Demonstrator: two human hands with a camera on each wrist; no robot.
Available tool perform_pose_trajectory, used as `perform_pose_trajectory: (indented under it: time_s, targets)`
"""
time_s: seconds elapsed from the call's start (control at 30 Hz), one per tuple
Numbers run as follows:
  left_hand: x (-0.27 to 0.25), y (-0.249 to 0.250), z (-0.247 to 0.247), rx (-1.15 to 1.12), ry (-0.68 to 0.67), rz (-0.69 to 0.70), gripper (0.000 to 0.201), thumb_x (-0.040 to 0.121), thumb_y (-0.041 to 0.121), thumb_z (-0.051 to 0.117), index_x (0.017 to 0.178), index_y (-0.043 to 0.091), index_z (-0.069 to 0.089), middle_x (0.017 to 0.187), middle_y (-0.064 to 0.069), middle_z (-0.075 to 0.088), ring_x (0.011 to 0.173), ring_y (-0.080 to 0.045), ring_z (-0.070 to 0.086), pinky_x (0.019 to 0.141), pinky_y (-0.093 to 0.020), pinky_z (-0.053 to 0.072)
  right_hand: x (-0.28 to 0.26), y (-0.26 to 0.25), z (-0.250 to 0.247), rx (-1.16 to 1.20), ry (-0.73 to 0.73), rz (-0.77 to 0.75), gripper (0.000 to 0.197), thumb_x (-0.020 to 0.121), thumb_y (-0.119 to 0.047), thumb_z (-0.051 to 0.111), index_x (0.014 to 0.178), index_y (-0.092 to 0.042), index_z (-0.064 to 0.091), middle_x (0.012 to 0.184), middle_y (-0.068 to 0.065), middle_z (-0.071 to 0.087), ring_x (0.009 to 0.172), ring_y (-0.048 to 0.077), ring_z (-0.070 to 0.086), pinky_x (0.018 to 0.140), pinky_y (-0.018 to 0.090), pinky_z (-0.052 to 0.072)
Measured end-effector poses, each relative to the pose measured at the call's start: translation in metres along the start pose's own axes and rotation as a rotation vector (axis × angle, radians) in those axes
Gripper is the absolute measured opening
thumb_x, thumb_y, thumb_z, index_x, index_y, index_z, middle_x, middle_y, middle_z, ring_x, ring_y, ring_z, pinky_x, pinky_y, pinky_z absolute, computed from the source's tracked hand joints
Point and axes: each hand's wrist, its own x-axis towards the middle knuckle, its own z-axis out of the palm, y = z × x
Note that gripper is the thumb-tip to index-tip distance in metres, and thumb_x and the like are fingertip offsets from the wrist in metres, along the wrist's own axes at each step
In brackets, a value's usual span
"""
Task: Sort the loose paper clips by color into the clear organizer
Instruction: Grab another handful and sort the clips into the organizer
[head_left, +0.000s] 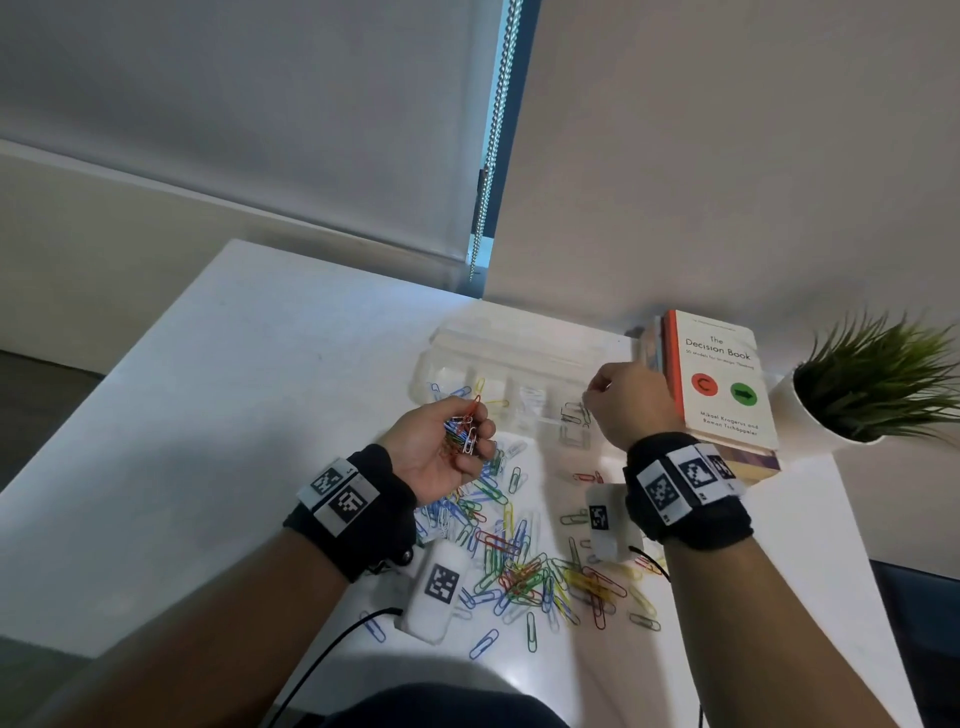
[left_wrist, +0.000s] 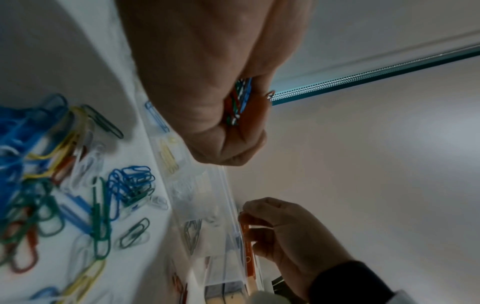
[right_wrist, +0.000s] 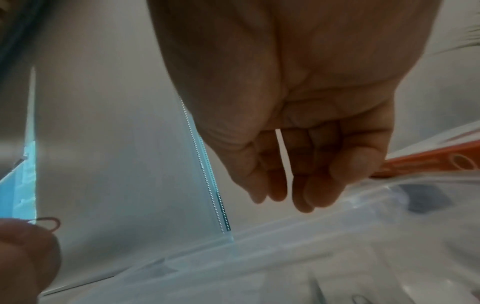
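White tabletop against pale walls, roller blind and bead chain at upper centre of the head view. Clear organizer at centre, lid apparently laid back toward the wall; stacked books and potted plant at right. Left hand cupped palm-up at centre left, fingers curled round a mixed handful of clips, red, green, blue and white. Right hand above the right end of the organizer, fingers loosely bent and pointing down; nothing visibly between them in the right wrist view, though the fingertips themselves are in shadow, so a held clip cannot be ruled out. Loose paper clips heaped in all colours across lower centre, just in front of the organizer. Progress judged early: a few blue and yellow clips in left compartments, pale ones in the middle, dark grey ones toward the right; the far larger share unsorted on the table and in the left hand. Compartment walls hard to trace through clear plastic and glare; exact compartment count and contents at the right end uncertain. Both wrist views blurred; part of the pile covered by the wrist-worn camera housings; lower edge cut off by dark clothing.
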Motion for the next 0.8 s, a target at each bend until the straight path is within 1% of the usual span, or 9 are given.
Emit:
perform_pose_trajectory:
  time_s: [0.1, 0.2, 0.3, 0.4, 0.47, 0.53, 0.63, 0.73, 0.8]
  targets:
    - [0.000, -0.002, 0.003, 0.028, 0.016, 0.015, 0.025, 0.094, 0.019, 0.044, 0.073, 0.010, 0.055, 0.069, -0.006, 0.055, 0.055, -0.016, 0.052, 0.036, -0.018, 0.033, -0.016, -0.015, -0.004, 0.133, -0.018, -0.126, 0.007, 0.086, -0.024, 0.062, 0.085, -0.019, 0.067, 0.085, -0.001, 0.068, 0.077, 0.014, 0.061, 0.068, 0.024, 0.048]
    - [-0.001, -0.006, 0.012, 0.040, 0.023, 0.021, 0.026, 0.095, 0.019, 0.044, 0.074, 0.009, 0.056, 0.066, -0.005, 0.054, 0.056, -0.018, 0.052, 0.037, -0.018, 0.034, -0.040, -0.043, -0.001, 0.290, -0.189, -0.331, 0.014, 0.082, -0.029, 0.071, 0.093, -0.021, 0.071, 0.086, -0.008, 0.067, 0.075, 0.006, 0.058, 0.066, 0.012, 0.040]
    - [-0.004, -0.009, 0.019, 0.067, 0.020, 0.032, 0.025, 0.095, 0.015, 0.043, 0.076, 0.012, 0.058, 0.059, -0.001, 0.048, 0.054, -0.018, 0.049, 0.037, -0.018, 0.030, -0.046, -0.056, 0.008, 0.267, -0.298, -0.417, 0.020, 0.080, -0.026, 0.072, 0.100, -0.023, 0.070, 0.089, -0.009, 0.063, 0.074, 0.006, 0.056, 0.070, 0.020, 0.040]
    - [-0.008, -0.009, 0.018, 0.089, -0.025, 0.021, 0.025, 0.095, 0.013, 0.041, 0.077, 0.012, 0.059, 0.061, -0.004, 0.052, 0.055, -0.019, 0.052, 0.039, -0.018, 0.033, -0.044, -0.054, 0.009, 0.331, -0.333, -0.399, 0.008, 0.079, -0.019, 0.074, 0.085, -0.021, 0.070, 0.081, -0.009, 0.062, 0.066, 0.003, 0.056, 0.071, 0.026, 0.045]
    - [-0.009, -0.009, 0.015, 0.084, -0.051, 0.003, 0.018, 0.089, 0.015, 0.047, 0.078, 0.008, 0.059, 0.067, -0.009, 0.058, 0.058, -0.021, 0.057, 0.042, -0.019, 0.040, -0.044, -0.051, 0.007, 0.436, -0.333, -0.365, 0.008, 0.079, -0.013, 0.074, 0.077, -0.019, 0.068, 0.071, -0.008, 0.062, 0.058, 0.003, 0.053, 0.066, 0.026, 0.045]
    - [-0.009, -0.009, 0.013, -0.018, -0.054, 0.001, 0.020, 0.081, 0.018, 0.052, 0.079, 0.001, 0.062, 0.076, -0.015, 0.063, 0.066, -0.026, 0.064, 0.051, -0.023, 0.051, -0.042, -0.047, 0.001, 0.618, -0.299, -0.302, 0.010, 0.080, -0.006, 0.071, 0.074, -0.013, 0.066, 0.066, 0.001, 0.061, 0.057, 0.010, 0.053, 0.059, 0.028, 0.046]
    - [-0.009, -0.007, 0.011, -0.202, -0.057, 0.075, 0.028, 0.086, 0.017, 0.047, 0.086, -0.005, 0.065, 0.089, -0.023, 0.068, 0.079, -0.037, 0.070, 0.068, -0.038, 0.061, -0.041, -0.043, -0.012, 0.863, -0.290, -0.200, 0.007, 0.084, 0.003, 0.064, 0.079, -0.002, 0.063, 0.070, 0.018, 0.058, 0.056, 0.017, 0.054, 0.053, 0.027, 0.048]
    - [-0.011, -0.004, 0.013, -0.246, -0.081, 0.119, 0.032, 0.090, 0.017, 0.042, 0.098, -0.005, 0.063, 0.101, -0.026, 0.069, 0.090, -0.041, 0.069, 0.079, -0.049, 0.057, -0.042, -0.043, -0.016, 0.774, -0.274, -0.223, 0.005, 0.086, 0.000, 0.062, 0.085, -0.004, 0.065, 0.065, 0.010, 0.057, 0.051, 0.011, 0.051, 0.050, 0.022, 0.044]
    - [-0.009, -0.003, 0.012, -0.289, -0.120, 0.113, 0.041, 0.094, 0.020, 0.036, 0.117, -0.007, 0.058, 0.110, -0.026, 0.066, 0.092, -0.040, 0.069, 0.083, -0.051, 0.055, -0.045, -0.047, -0.013, 0.640, -0.284, -0.269, 0.007, 0.086, -0.004, 0.064, 0.085, -0.009, 0.068, 0.063, 0.003, 0.061, 0.049, 0.005, 0.052, 0.052, 0.017, 0.042]
